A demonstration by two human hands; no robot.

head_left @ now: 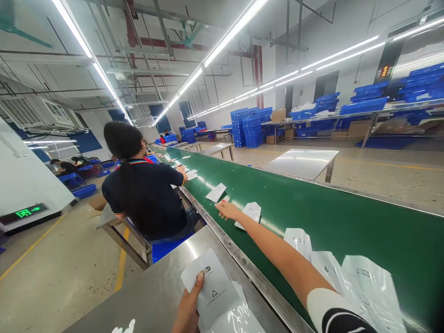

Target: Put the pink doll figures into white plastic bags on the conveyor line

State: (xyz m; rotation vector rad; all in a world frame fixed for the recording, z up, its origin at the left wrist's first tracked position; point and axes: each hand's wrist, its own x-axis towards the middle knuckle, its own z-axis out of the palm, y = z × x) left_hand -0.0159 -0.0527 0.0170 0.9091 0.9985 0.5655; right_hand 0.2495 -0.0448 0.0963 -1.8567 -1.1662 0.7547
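Past grn belt [347, 212] w/ pkts [215, 193]: blue crates [252, 131].

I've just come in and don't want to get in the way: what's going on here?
A person's left hand holds a pale printed pouch above a metal table. Their right hand is stretched out over a green belt, close to another pouch; whether it touches it is hard to tell. More pouches lie along the belt near the outstretched arm. Ahead, a seated co-worker has an arm out by the belt too.
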